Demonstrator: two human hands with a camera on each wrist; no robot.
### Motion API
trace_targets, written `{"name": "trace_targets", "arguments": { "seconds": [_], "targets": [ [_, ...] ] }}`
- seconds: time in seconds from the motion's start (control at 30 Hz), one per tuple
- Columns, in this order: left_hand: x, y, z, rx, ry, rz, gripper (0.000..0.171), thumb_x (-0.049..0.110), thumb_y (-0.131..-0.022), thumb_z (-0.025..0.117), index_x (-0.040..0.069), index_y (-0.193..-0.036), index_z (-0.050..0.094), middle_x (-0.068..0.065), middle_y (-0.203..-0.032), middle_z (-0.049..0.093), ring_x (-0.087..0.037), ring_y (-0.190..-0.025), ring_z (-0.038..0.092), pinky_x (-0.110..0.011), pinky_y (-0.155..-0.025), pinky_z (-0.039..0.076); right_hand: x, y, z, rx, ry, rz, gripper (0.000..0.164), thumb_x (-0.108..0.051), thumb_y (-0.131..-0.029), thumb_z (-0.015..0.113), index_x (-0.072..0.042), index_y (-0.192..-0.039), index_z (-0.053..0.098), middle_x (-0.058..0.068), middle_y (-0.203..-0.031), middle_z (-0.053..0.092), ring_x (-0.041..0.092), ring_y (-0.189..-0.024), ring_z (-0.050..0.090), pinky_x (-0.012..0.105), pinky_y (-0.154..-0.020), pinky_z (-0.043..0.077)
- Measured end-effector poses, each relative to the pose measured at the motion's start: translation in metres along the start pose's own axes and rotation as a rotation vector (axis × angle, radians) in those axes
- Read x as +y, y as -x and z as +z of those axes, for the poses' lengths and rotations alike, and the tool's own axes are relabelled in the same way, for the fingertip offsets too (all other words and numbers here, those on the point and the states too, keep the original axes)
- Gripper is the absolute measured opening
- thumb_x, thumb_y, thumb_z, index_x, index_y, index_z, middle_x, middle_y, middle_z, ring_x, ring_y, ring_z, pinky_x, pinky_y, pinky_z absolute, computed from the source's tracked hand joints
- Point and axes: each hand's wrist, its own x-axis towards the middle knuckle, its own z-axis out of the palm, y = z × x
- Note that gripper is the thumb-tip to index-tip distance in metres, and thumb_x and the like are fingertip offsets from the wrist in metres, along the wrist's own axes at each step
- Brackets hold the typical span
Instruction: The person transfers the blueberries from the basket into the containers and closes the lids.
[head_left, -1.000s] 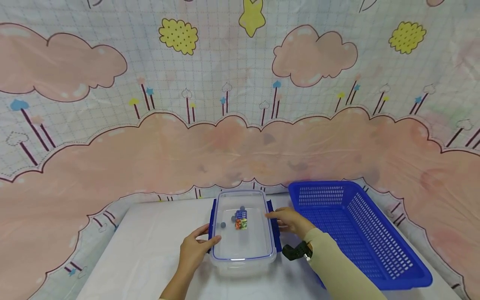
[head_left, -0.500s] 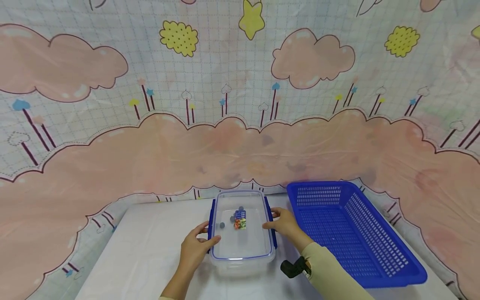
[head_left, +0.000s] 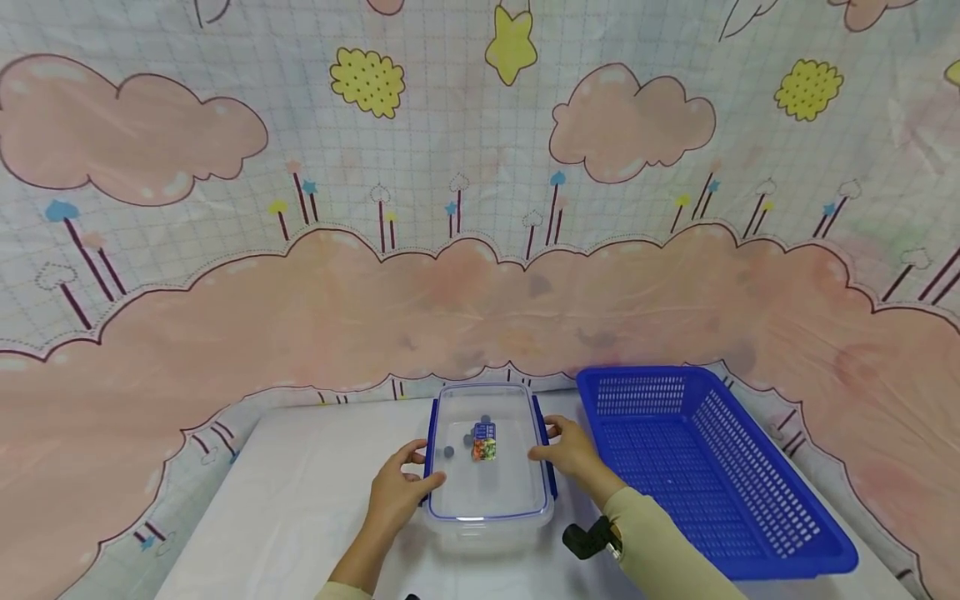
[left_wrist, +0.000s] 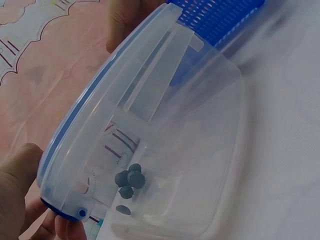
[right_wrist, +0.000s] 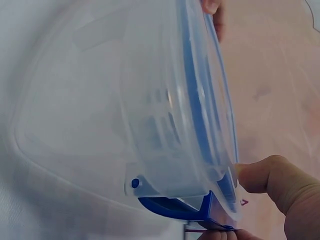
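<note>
A clear plastic food container (head_left: pixel 491 492) with a blue-edged lid (head_left: pixel 517 492) stands on the white table, a blue latch along each long side. Several small dark round things (left_wrist: pixel 131 178) lie inside it; their kind is unclear. My left hand (head_left: pixel 395 492) holds the left side, thumb on the lid's rim and fingers at the left latch (head_left: pixel 431 442). On the other side my right hand (head_left: pixel 572 450) has its thumb on the lid and its fingers at the right latch (head_left: pixel 542 425). In the right wrist view, that latch (right_wrist: pixel 172 207) stands at an angle to the container wall.
To the right is a large blue perforated basket (head_left: pixel 806 479), close to my right forearm. A patterned cloth (head_left: pixel 480 308) hangs behind the white table (head_left: pixel 315 467). A colourful label (head_left: pixel 484 441) is on the lid.
The right latch has swung in closer to the container's side. My right hand has shifted its grip, its thumb now on the lid's edge. The left hand stays at the left side.
</note>
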Motion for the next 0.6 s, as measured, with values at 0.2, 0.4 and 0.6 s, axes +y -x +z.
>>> {"name": "trace_targets", "arguments": {
  "seconds": [0.2, 0.4, 0.6],
  "targets": [
    [-0.0002, 0.0009, -0.0014, 0.004, 0.017, -0.005, 0.061, 0.016, -0.077, 0.082, 0.01, -0.133, 0.058, -0.011, -0.116, 0.06, -0.015, -0.077, 0.055, -0.024, -0.059, 0.046, -0.0003, -0.0005, 0.0014, 0.0, -0.019, -0.004, 0.068, -0.01, -0.072, 0.079, 0.006, -0.132, 0.052, 0.019, -0.108, 0.058, 0.031, -0.093, 0.056, 0.044, -0.081, 0.05],
    [-0.0009, 0.0025, -0.0024, 0.012, 0.013, -0.003, 0.061, 0.016, -0.077, 0.082, 0.01, -0.133, 0.058, -0.01, -0.116, 0.06, -0.015, -0.077, 0.055, -0.024, -0.06, 0.046, -0.0019, 0.0006, 0.0037, -0.003, -0.011, -0.055, 0.064, -0.007, -0.071, 0.078, 0.005, -0.13, 0.055, 0.017, -0.102, 0.058, 0.029, -0.088, 0.054, 0.038, -0.072, 0.049],
    [0.0022, 0.0014, -0.0047, -0.016, -0.042, 0.036, 0.061, 0.018, -0.078, 0.082, 0.009, -0.133, 0.057, -0.011, -0.113, 0.061, -0.015, -0.076, 0.058, -0.025, -0.06, 0.049, -0.0027, 0.0002, 0.0006, -0.019, 0.01, -0.059, 0.065, -0.008, -0.073, 0.077, 0.007, -0.131, 0.053, 0.018, -0.102, 0.058, 0.028, -0.086, 0.055, 0.038, -0.071, 0.05]
  ]
}}
